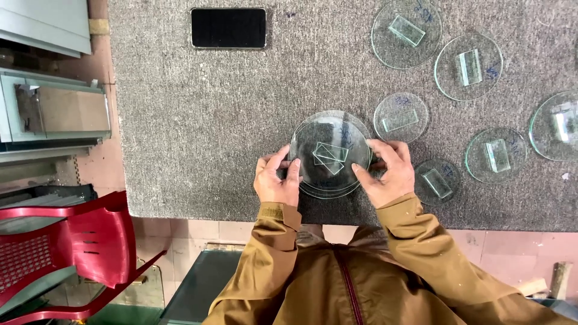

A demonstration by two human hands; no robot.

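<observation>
Glass discs (330, 153), clear and round, lie stacked near the worktop's (198, 120) front edge, straight ahead of you at twelve o'clock. Small rectangular glass pieces (330, 155) show at the stack's centre. Your left hand (277, 180) grasps the stack's rim at nine o'clock and your right hand (388, 171) grasps it at three o'clock, fingertips on the edges, seemingly to keep the discs aligned and the faces untouched. The stack sits between your hands, touching both. Beyond it, from one to three o'clock, single discs (406, 33) are spread apart on the grey felt, each carrying one small glass rectangle. A dark phone (229, 27) lies at eleven o'clock. A red plastic chair (78, 241) stands left of the worktop.
</observation>
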